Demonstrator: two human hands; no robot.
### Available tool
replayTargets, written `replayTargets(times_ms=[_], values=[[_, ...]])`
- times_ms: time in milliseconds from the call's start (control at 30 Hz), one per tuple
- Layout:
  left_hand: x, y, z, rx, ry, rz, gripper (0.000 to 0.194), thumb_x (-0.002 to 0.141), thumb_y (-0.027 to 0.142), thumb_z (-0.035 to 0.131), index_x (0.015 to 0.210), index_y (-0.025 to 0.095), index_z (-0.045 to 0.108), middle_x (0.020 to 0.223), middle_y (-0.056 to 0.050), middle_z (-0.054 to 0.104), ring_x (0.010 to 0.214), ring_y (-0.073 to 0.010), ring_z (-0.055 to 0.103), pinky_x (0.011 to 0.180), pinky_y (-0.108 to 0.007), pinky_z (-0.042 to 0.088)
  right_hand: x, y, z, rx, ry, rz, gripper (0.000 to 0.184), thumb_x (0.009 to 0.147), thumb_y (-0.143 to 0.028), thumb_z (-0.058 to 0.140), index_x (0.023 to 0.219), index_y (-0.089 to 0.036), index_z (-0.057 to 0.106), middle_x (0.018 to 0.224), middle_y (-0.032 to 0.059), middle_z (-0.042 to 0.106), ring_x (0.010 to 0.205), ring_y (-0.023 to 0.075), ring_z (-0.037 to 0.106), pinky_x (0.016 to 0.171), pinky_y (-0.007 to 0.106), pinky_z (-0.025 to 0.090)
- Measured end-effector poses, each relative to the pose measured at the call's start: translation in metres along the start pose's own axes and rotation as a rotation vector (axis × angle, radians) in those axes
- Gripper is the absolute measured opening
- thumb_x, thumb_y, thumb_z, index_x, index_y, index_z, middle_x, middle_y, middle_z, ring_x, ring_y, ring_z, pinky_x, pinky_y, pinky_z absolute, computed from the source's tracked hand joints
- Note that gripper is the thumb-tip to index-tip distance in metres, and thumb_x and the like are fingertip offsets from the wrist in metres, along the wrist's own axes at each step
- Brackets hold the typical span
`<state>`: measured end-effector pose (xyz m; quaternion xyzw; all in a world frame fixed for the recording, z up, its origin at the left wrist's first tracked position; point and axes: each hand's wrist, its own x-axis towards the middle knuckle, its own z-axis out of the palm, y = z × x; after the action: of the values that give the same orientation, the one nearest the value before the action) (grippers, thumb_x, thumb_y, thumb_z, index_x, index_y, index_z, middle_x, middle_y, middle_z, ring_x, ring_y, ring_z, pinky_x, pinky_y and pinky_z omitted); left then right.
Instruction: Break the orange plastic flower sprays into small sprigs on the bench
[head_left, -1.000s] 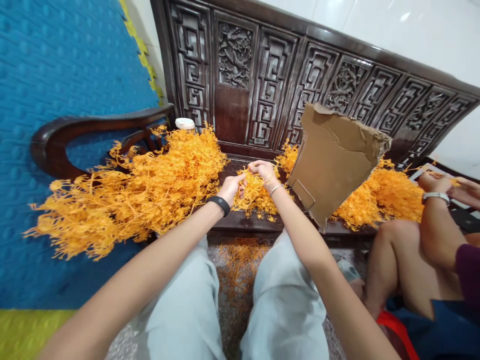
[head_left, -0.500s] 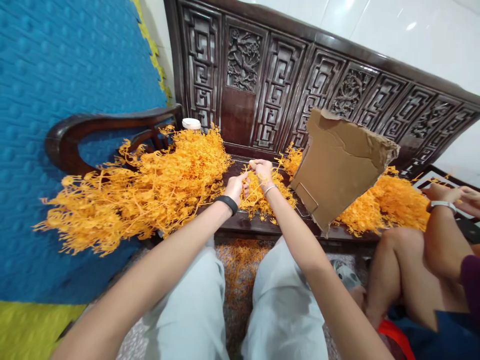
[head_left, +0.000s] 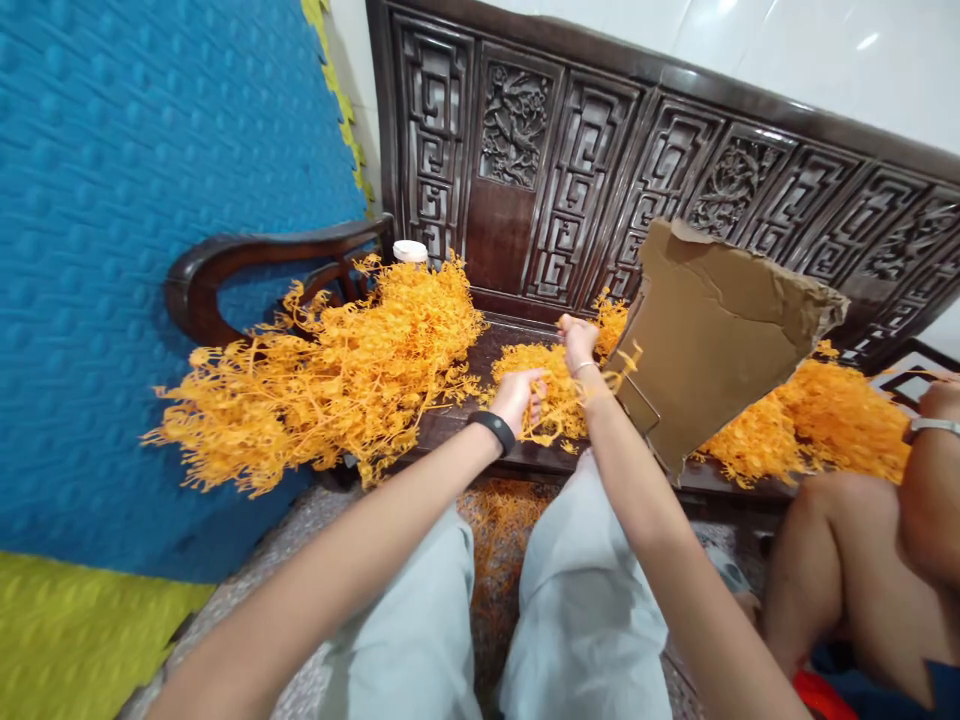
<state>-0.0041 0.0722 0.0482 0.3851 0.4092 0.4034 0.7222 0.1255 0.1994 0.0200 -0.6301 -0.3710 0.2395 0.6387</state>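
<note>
Carved dark wood forms the backrest [head_left: 502,235] at 12 o'clock in the head view, above a glossy wooden counter [head_left: 450,428], with a blue foam mat [head_left: 112,230] at 10. Near the centre, a small pile of curly-tipped orange sprigs [head_left: 517,362] lies on the counter, between both hands and beneath them. The left hand [head_left: 517,398] has its fingers curled in beside orange strands; I cannot tell whether they grip any. One loose sprig [head_left: 628,368] crosses by the right wrist. The right hand [head_left: 578,340] has its fingers drawn together, anything between them too small to tell. A large orange heap [head_left: 322,385] spreads at 9 o'clock, a white-lidded tub [head_left: 410,251] behind it at 11. Torn cardboard [head_left: 724,340] leans at 3; a co-worker's bare knee [head_left: 825,530] shows at 4.
</note>
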Motion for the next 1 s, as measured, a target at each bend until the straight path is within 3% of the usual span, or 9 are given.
replayTargets(times_ms=[167,333,500,800,1000], values=[[0.000,-0.004,-0.008,0.112,-0.123,0.071,0.031,0.081,0.017,0.052,0.050,0.011,0.053,0.042,0.002,0.046,0.033,-0.0052,0.039,0.036,-0.019,0.026,0.020,0.028,-0.040,-0.112,0.035,-0.058,0.012,0.070,-0.020,0.058,0.079,-0.013,0.058,0.057,-0.0027,0.059,0.050,0.0075,0.053,0.052,0.018,0.044],[0.016,-0.005,-0.033,0.142,-0.149,0.113,0.025,0.083,0.020,0.050,0.063,0.011,0.062,0.057,-0.002,0.058,0.043,-0.0084,0.050,0.041,-0.020,0.034,0.027,0.046,-0.071,-0.259,-0.094,-0.043,0.011,0.061,-0.020,0.065,0.067,-0.015,0.057,0.047,-0.0044,0.054,0.039,0.0079,0.047,0.044,0.019,0.039],[0.020,-0.001,-0.042,0.110,-0.160,0.119,0.026,0.085,0.033,0.048,0.077,0.013,0.063,0.075,-0.005,0.064,0.048,-0.0119,0.057,0.045,-0.026,0.043,0.032,0.051,-0.094,-0.334,-0.188,-0.001,0.007,0.058,-0.017,0.065,0.060,-0.015,0.060,0.044,-0.0042,0.054,0.040,0.0079,0.049,0.045,0.019,0.040],[0.015,0.005,-0.041,-0.025,-0.261,0.051,0.040,0.089,0.038,0.038,0.117,0.015,0.053,0.092,-0.012,0.066,0.053,-0.0171,0.062,0.040,-0.027,0.045,0.023,0.047,-0.096,-0.317,-0.269,0.059,0.014,0.060,-0.011,0.062,0.073,-0.012,0.065,0.050,-0.0026,0.058,0.048,0.0084,0.054,0.052,0.020,0.044],[0.009,0.010,-0.043,-0.002,-0.300,0.054,0.041,0.088,0.033,0.040,0.126,0.021,0.049,0.091,-0.010,0.065,0.055,-0.0175,0.064,0.039,-0.025,0.044,0.003,0.014,-0.083,-0.241,-0.341,-0.042,0.011,0.066,-0.017,0.062,0.075,-0.013,0.065,0.067,0.0011,0.064,0.059,0.0086,0.057,0.055,0.019,0.044]])
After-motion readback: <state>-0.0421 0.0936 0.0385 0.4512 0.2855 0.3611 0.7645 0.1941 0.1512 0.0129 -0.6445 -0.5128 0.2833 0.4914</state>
